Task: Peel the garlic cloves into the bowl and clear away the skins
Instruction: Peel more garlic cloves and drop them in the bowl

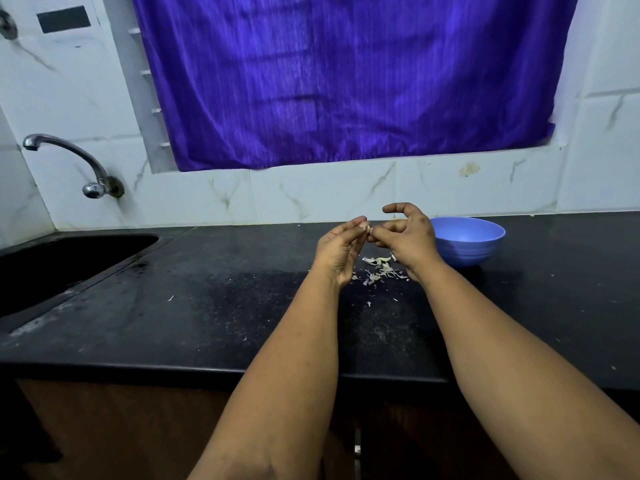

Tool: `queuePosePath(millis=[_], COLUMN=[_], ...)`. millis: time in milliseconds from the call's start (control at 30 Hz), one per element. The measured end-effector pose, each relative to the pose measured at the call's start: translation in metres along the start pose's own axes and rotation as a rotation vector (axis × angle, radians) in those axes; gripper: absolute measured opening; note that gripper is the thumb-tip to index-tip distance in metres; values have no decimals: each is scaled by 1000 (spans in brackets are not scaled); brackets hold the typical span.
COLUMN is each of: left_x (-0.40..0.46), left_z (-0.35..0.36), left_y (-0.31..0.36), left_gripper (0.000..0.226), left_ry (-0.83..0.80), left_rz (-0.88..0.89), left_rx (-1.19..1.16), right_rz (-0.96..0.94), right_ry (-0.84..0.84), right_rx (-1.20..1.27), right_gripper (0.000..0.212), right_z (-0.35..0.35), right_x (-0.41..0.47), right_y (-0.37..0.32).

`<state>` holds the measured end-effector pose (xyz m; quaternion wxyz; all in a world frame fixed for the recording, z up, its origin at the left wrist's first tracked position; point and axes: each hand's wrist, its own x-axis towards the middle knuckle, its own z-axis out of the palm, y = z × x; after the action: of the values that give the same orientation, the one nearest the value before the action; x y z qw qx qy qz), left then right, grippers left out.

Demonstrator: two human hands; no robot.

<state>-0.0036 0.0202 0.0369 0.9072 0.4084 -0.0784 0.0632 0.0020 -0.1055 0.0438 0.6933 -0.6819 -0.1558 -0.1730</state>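
garlic clove (367, 229): small, pale, held aloft | bowl (467, 241): blue, upright | skins (381, 270): scattered on counter

garlic clove (367, 229) mostly hidden btwn fingertips (tiny) | bowl (474, 249) contents unseen | sink (52, 268) cut off left

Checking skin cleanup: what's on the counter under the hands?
A loose pile of garlic skins lies on the black counter below the left hand and right hand, with stray flecks nearby. The right wrist covers the pile's right edge.
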Motion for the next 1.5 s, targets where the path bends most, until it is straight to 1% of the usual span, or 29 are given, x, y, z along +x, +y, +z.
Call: queuePosePath(millis=[267, 533, 667, 767, 833, 900, 1000, 1067, 1233, 1367, 1500], left_x=[4, 4, 1, -2, -2, -2, -1, 0, 1, 3, 5], left_z=[-3, -2, 1, 3, 3, 3, 3, 3, 4, 3, 2], left_y=[0, 0, -1, -1, -1, -1, -2, -4, -10, -13, -14], left_gripper=[18, 23, 28, 29, 27, 27, 28, 29, 28, 27, 25], left_ry=[-9, -48, -37, -34, -27, -26, -29, -17, 18, 26, 30], left_rz=[-37, -32, -10, 14, 30, 45, 66, 93, 190, 243, 254], left_rx=[-17, -6, 70, 130, 150, 161, 178, 232, 457, 550, 578], right_rz=[-8, -6, -39, -59, -60, -45, 7, 30, 42, 50, 43], right_ry=[-15, 29, 70, 62, 34, 16, 11, 14, 27, 39, 49], right_rx=[9, -28, -143, -167, -164, -147, -71, -28, -35, -37, -22], right_gripper=[39, 38, 38, 35, 29, 19, 10, 9, 7, 8, 12], right_z=[1, 1, -1, -2, -2, -1, 1, 0, -1, -1, -3], right_x=[-1, 1, 2, 3, 3, 3, 3, 4, 7, 8, 8], right_y=[-2, 1, 5, 7, 6, 5, 3, 2, 6, 7, 6])
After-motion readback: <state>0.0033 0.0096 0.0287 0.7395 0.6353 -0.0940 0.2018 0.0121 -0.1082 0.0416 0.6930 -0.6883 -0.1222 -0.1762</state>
